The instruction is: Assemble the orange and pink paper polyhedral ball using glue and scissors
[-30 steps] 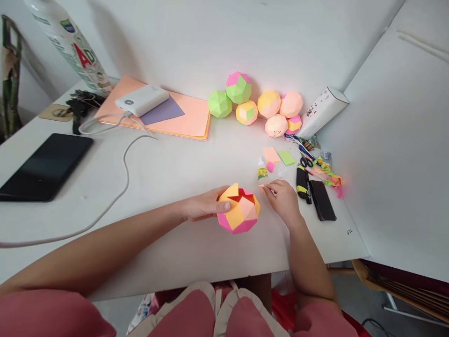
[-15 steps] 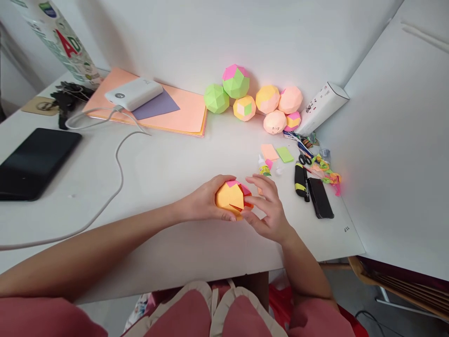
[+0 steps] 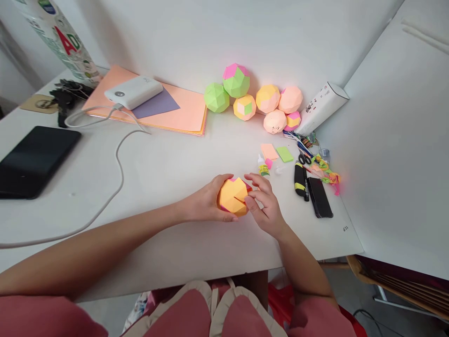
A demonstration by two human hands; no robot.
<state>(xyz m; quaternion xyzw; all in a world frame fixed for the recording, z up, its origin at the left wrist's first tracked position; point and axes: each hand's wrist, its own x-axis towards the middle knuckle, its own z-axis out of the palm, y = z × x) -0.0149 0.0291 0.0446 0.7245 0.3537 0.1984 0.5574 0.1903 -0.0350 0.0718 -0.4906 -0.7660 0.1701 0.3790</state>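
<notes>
An orange and pink faceted paper ball [image 3: 233, 196] is held above the front of the white table. My left hand [image 3: 206, 199] wraps round its left side, thumb and fingers curved over top and bottom. A slit between two paper flaps opens on the ball's right side. There my right hand [image 3: 265, 206] pinches a flap edge between thumb and index finger, its other fingers curled. Just beyond the hands stand a small glue bottle [image 3: 263, 166] and a few paper pieces, peach [image 3: 269, 151] and green [image 3: 285, 154].
Several finished paper balls [image 3: 236, 80] rest against the back wall. Scissors [image 3: 304, 159], a black-and-yellow cutter [image 3: 300, 179], a phone [image 3: 319, 197] and paper scraps lie on the right. A power bank [image 3: 133, 92] on peach sheets [image 3: 189, 112], its cable [image 3: 121, 168] and a tablet [image 3: 37, 161] are on the left.
The ball has turned slightly, and its opening on the right looks narrower. My right hand's fingers have drawn in, with the thumb now against the flap edge.
</notes>
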